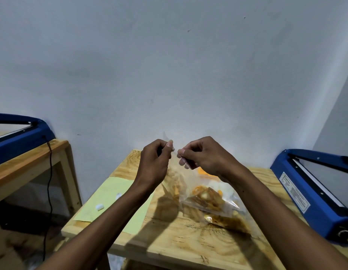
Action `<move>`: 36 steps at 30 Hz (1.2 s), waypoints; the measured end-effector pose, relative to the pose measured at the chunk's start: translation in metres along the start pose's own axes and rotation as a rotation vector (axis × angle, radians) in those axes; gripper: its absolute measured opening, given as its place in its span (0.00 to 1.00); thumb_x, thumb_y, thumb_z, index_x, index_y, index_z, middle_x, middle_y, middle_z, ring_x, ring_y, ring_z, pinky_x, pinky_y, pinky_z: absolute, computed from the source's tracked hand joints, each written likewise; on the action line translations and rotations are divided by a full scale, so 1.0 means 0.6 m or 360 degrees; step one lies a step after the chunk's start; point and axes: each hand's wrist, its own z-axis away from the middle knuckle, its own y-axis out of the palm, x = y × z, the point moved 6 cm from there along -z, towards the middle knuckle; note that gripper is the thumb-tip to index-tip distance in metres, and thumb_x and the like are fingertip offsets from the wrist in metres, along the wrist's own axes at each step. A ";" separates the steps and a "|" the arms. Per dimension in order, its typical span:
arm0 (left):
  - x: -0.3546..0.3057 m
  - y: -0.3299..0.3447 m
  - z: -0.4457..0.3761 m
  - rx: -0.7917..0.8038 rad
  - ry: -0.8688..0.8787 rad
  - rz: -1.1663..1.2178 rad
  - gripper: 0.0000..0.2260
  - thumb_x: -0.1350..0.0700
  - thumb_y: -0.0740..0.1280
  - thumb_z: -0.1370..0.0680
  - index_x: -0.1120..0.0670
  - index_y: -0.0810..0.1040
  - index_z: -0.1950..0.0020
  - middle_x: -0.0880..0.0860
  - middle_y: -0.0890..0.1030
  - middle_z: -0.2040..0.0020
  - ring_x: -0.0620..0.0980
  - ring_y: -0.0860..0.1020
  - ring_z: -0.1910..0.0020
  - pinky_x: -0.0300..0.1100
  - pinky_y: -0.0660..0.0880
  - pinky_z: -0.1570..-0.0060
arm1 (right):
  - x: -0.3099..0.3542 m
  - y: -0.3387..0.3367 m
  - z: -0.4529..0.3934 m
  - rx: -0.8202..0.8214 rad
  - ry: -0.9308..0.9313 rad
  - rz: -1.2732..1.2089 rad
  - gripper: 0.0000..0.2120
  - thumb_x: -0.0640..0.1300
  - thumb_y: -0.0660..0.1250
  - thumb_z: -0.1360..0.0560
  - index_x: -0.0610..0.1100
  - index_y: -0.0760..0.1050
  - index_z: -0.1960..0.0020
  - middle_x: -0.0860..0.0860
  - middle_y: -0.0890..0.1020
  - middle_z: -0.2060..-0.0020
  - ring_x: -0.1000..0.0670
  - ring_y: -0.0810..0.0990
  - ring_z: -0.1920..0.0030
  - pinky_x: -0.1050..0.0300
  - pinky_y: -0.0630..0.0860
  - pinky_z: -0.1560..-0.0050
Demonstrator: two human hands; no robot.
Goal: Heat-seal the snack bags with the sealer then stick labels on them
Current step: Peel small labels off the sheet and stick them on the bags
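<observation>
Hands, left hand [156, 158] and right hand [198, 155], pinch a clear bag [175, 178] above wooden table [188, 236] by pale wall [169, 65]

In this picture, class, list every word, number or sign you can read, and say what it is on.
None can be read.
Plate on the right blue sealer: printed lines, too small and blurred.
Dial at that sealer's near end: marks too dark to read.
Yellow label sheet: no print visible.
Left blue sealer: no text visible.
</observation>
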 end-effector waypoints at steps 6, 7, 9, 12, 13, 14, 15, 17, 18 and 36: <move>0.005 0.001 -0.002 -0.0080 -0.0027 0.0098 0.14 0.54 0.62 0.19 0.56 0.76 0.63 0.47 0.70 0.72 0.43 0.66 0.72 0.38 0.65 0.69 | 0.001 0.008 0.003 -0.0109 -0.0050 0.0125 0.08 0.40 0.66 0.23 0.36 0.80 0.55 0.48 0.83 0.67 0.55 0.77 0.70 0.54 0.75 0.60; 0.006 0.000 -0.003 -0.0094 -0.0026 0.0107 0.14 0.54 0.62 0.19 0.56 0.76 0.63 0.47 0.70 0.72 0.44 0.67 0.72 0.37 0.65 0.70 | 0.000 0.009 0.004 -0.0116 -0.0060 0.0143 0.07 0.40 0.66 0.23 0.37 0.80 0.55 0.48 0.83 0.66 0.55 0.77 0.70 0.54 0.76 0.61; 0.006 -0.002 -0.007 -0.0116 -0.0021 0.0129 0.14 0.53 0.62 0.19 0.56 0.76 0.63 0.47 0.70 0.72 0.43 0.66 0.73 0.33 0.65 0.73 | -0.006 0.010 0.006 -0.0148 -0.0071 0.0109 0.07 0.40 0.66 0.23 0.37 0.80 0.55 0.49 0.82 0.67 0.55 0.77 0.71 0.55 0.76 0.61; 0.009 -0.005 -0.015 -0.0139 -0.0035 0.0174 0.14 0.54 0.62 0.19 0.56 0.75 0.64 0.46 0.69 0.73 0.40 0.66 0.75 0.31 0.65 0.73 | -0.018 0.008 0.010 -0.0163 -0.0045 -0.0088 0.08 0.41 0.68 0.23 0.35 0.80 0.56 0.50 0.82 0.69 0.54 0.76 0.72 0.57 0.76 0.62; 0.010 -0.005 -0.018 -0.0146 -0.0057 0.0189 0.14 0.54 0.62 0.19 0.56 0.75 0.64 0.47 0.69 0.73 0.40 0.66 0.75 0.31 0.65 0.72 | -0.023 0.008 0.011 -0.0152 -0.0031 -0.0140 0.08 0.41 0.68 0.24 0.36 0.80 0.56 0.51 0.82 0.70 0.54 0.76 0.72 0.58 0.76 0.63; 0.013 -0.006 -0.021 -0.0156 -0.0083 0.0214 0.14 0.54 0.62 0.19 0.56 0.75 0.64 0.47 0.68 0.73 0.39 0.66 0.75 0.31 0.66 0.73 | -0.028 0.008 0.012 -0.0138 -0.0019 -0.0170 0.08 0.41 0.68 0.24 0.36 0.81 0.57 0.51 0.82 0.71 0.54 0.77 0.72 0.59 0.76 0.63; 0.015 -0.007 -0.025 -0.0170 -0.0117 0.0255 0.14 0.54 0.62 0.19 0.56 0.75 0.64 0.47 0.68 0.73 0.39 0.66 0.76 0.31 0.66 0.75 | -0.033 0.007 0.012 -0.0131 -0.0009 -0.0171 0.08 0.42 0.68 0.24 0.37 0.81 0.57 0.52 0.82 0.71 0.55 0.77 0.71 0.59 0.77 0.63; 0.019 -0.013 -0.036 -0.0219 -0.0193 0.0331 0.14 0.55 0.62 0.19 0.56 0.76 0.64 0.48 0.68 0.72 0.41 0.67 0.75 0.32 0.67 0.77 | -0.040 0.004 0.012 -0.0121 0.0001 -0.0104 0.08 0.44 0.70 0.25 0.39 0.81 0.58 0.52 0.83 0.69 0.56 0.79 0.70 0.59 0.77 0.61; 0.022 -0.016 -0.045 -0.0245 -0.0226 0.0345 0.14 0.55 0.62 0.19 0.57 0.76 0.63 0.49 0.69 0.71 0.43 0.67 0.74 0.34 0.67 0.75 | -0.043 0.003 0.009 -0.0122 0.0010 -0.0059 0.09 0.47 0.71 0.26 0.41 0.81 0.58 0.51 0.83 0.67 0.57 0.79 0.68 0.60 0.77 0.60; 0.230 -0.056 -0.174 -0.0044 -0.0701 0.0047 0.18 0.59 0.64 0.23 0.56 0.71 0.33 0.54 0.77 0.41 0.54 0.76 0.42 0.47 0.73 0.43 | -0.127 0.045 -0.235 -0.0156 0.0138 -0.0394 0.09 0.43 0.66 0.22 0.41 0.82 0.46 0.47 0.85 0.53 0.54 0.81 0.56 0.62 0.76 0.60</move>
